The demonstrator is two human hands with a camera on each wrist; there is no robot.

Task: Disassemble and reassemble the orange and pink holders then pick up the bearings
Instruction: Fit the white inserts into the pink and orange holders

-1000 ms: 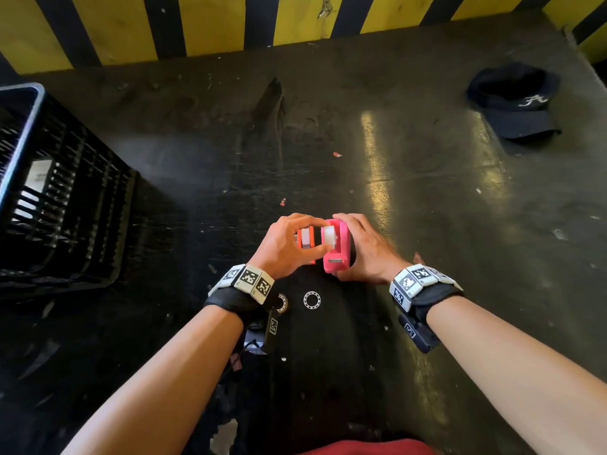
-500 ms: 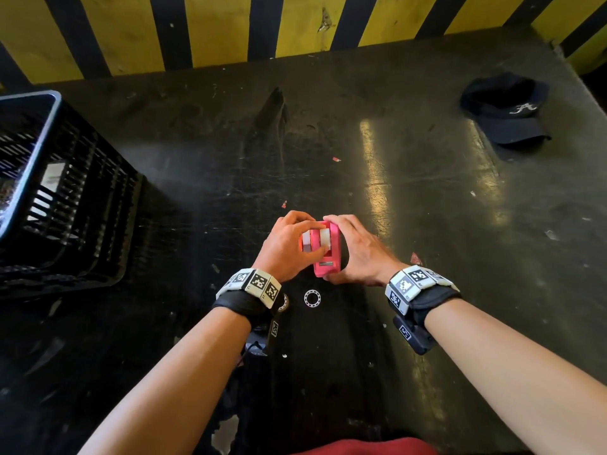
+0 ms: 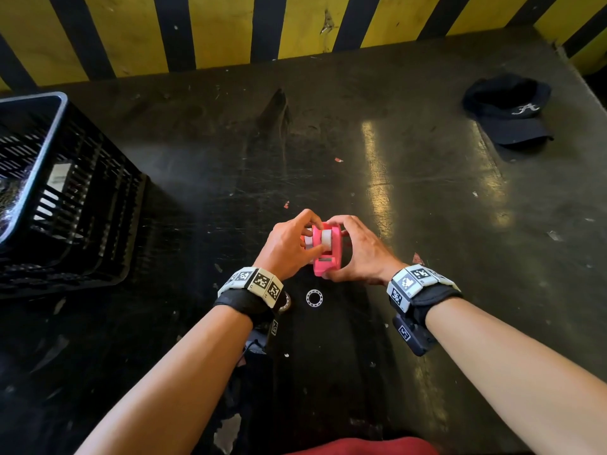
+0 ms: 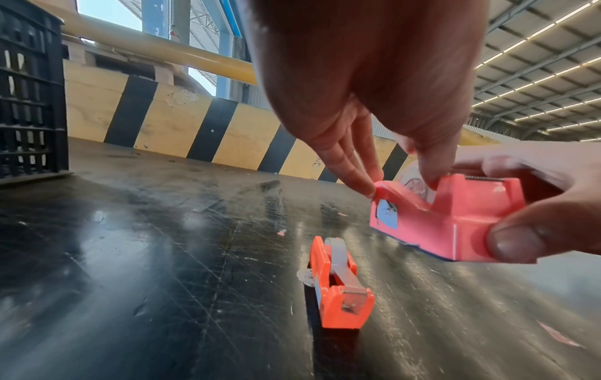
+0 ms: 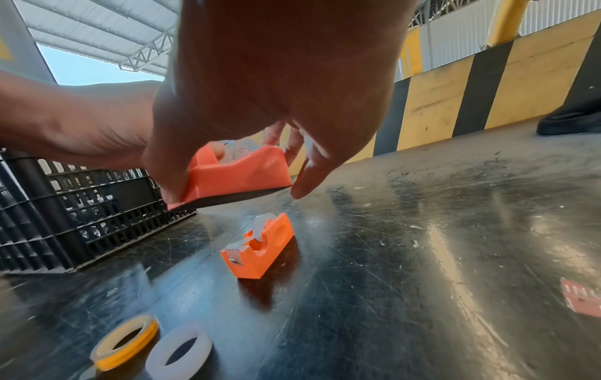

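Note:
Both hands hold the pink holder (image 3: 323,264) tilted just above the dark table (image 3: 427,208). My right hand (image 3: 330,249) grips its body from the right, thumb at the near end. My left hand (image 3: 313,234) pinches its top by the white roll, seen close in the left wrist view on the pink holder (image 4: 455,218). The orange holder (image 4: 338,285) stands free on the table under my left hand, also visible as the orange holder (image 5: 260,246). One ring bearing (image 3: 314,297) lies near my wrists. A second bearing (image 3: 285,302) is half hidden by my left wristband.
A black slatted crate (image 3: 65,198) stands at the left. A dark cap (image 3: 512,113) lies at the far right. A yellow and black striped barrier (image 3: 230,27) closes the far edge. Small red scraps (image 3: 417,258) dot the table.
My left hand's fingers have shifted right onto the pink holder, and the orange holder is now mostly hidden behind that hand in the head view. My right hand keeps its grip.

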